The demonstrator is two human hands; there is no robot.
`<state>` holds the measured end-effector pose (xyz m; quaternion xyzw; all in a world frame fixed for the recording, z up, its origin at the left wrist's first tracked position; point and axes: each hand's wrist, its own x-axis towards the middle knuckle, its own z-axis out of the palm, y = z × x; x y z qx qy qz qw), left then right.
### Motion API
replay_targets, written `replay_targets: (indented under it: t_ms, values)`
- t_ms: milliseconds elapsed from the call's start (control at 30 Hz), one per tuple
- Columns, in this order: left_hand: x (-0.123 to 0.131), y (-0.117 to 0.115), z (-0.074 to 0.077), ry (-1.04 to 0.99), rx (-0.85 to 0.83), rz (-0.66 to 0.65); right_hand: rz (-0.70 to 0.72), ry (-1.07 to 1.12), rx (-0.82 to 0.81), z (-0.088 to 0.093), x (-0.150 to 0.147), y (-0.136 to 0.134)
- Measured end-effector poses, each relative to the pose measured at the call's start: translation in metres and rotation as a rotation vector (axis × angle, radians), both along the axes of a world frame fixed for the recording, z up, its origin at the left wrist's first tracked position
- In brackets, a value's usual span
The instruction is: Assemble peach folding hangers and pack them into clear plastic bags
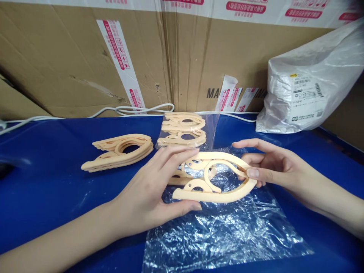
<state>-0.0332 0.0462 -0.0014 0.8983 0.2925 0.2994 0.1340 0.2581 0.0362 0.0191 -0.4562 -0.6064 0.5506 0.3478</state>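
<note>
A beige folding hanger (227,197), folded into a leaf shape with curled inner parts, is held over a clear plastic bag. My right hand (273,163) pinches its rounded right end between thumb and fingers, with the index finger raised. Around the hanger's left side curves my left hand (153,185), fingers along the upper arm and thumb against the lower edge. Partly hidden beneath lies another beige hanger (178,180). The crinkled clear bag (222,235) is spread flat below both hands.
To the left lies a stack of beige folding hangers (122,161). A clear packet of hangers (183,131) sits farther back. White cables (113,110) run along cardboard boxes (184,57). A labelled whitish plastic parcel (301,91) stands at back right on the blue surface (57,197).
</note>
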Motion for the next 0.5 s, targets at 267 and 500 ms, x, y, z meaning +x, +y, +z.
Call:
replay_targets:
  t_ms: [267, 500]
  values:
    - [0.0002, -0.0024, 0.0004, 0.028, 0.012, 0.038, 0.01, -0.012, 0.031, 0.0013, -0.0018, 0.0005]
    - [-0.001, -0.0048, 0.0011, 0.029, 0.073, 0.063, 0.021, -0.156, 0.181, 0.0013, -0.0021, -0.0046]
